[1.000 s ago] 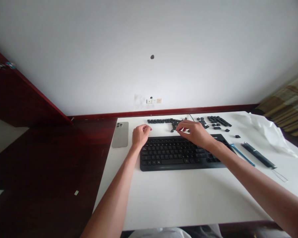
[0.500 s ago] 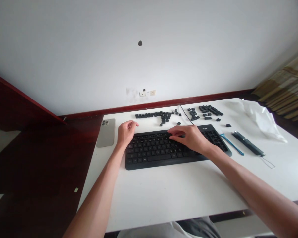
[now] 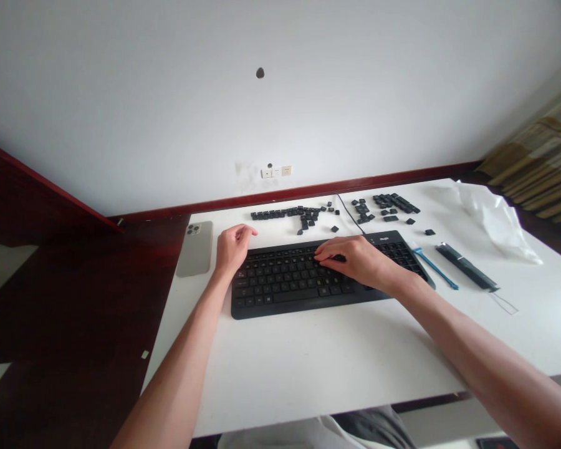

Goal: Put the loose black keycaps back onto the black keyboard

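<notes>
A black keyboard (image 3: 280,277) lies on the white table, with keycaps on its left and middle parts and open key sockets on its right part. Over its upper middle, my right hand (image 3: 350,255) has thumb and fingers drawn together in a pinch at the keys. Whatever is between those fingertips is hidden. My left hand (image 3: 234,247) rests by the keyboard's upper left corner, fingers curled in; I cannot make out whether it holds anything. Behind the keyboard, loose black keycaps (image 3: 275,214) lie in a row and a cluster, with another group of keycaps (image 3: 395,202) farther right.
A phone (image 3: 195,249) lies left of the keyboard. To the right are a blue tool (image 3: 436,268), a dark narrow sleeve with a wire loop (image 3: 467,267) and a clear plastic bag (image 3: 498,218). The keyboard's cable (image 3: 350,214) runs back toward the wall.
My right hand's fingers have closed closer together and lower over the keys. My left hand stays by the keyboard corner. The whole view has shifted slightly.
</notes>
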Demonstrator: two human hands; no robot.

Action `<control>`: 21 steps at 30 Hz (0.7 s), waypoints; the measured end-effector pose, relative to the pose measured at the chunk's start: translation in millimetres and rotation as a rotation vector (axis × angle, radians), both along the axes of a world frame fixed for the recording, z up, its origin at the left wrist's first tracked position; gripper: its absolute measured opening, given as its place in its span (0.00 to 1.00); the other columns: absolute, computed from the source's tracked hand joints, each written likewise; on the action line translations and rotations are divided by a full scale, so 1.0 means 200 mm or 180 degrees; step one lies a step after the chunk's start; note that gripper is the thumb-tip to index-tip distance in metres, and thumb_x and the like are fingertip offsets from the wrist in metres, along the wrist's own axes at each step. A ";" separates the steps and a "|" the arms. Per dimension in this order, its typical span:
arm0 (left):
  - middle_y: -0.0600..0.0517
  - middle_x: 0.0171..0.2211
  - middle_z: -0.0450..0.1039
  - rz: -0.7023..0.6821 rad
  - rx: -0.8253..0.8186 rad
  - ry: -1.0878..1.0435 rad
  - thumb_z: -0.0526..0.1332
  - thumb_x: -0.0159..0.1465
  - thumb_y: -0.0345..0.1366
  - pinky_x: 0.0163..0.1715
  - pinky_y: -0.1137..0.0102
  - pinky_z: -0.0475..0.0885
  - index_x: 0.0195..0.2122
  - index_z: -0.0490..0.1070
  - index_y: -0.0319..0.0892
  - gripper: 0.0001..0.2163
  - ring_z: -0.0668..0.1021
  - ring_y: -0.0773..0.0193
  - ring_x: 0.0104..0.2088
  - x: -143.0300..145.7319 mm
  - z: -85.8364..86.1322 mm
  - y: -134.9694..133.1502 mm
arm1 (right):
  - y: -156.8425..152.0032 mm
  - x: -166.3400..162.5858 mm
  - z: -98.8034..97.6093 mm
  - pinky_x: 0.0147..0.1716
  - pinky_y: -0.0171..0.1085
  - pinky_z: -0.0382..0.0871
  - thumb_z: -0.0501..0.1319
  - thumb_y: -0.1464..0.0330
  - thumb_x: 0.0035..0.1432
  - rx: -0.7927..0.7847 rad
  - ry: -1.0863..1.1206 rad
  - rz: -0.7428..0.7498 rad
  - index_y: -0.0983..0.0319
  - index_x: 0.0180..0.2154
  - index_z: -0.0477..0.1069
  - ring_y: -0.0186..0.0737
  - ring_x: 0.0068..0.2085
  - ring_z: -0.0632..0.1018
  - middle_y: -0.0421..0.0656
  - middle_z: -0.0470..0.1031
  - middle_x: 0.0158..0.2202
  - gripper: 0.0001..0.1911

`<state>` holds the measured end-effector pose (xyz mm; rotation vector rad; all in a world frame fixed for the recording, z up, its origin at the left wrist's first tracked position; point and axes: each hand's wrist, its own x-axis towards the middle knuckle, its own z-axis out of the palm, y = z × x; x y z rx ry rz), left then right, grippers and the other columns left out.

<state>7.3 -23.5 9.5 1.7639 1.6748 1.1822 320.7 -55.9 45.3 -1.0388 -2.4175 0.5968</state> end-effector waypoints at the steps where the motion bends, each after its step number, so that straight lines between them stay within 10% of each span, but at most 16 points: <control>1: 0.56 0.20 0.69 0.0003 0.0002 0.0001 0.57 0.65 0.36 0.26 0.70 0.58 0.29 0.81 0.42 0.14 0.67 0.66 0.23 0.00 0.00 0.00 | 0.00 0.00 0.00 0.42 0.39 0.79 0.64 0.70 0.66 -0.0026 0.0012 -0.0001 0.58 0.41 0.83 0.44 0.44 0.85 0.44 0.85 0.45 0.08; 21: 0.55 0.21 0.71 -0.0024 0.0000 -0.0038 0.56 0.65 0.37 0.27 0.69 0.59 0.29 0.81 0.42 0.14 0.68 0.65 0.24 0.00 0.00 0.00 | 0.00 0.00 0.02 0.42 0.39 0.80 0.65 0.69 0.63 -0.0260 -0.0097 -0.0116 0.56 0.40 0.84 0.43 0.42 0.85 0.40 0.86 0.42 0.08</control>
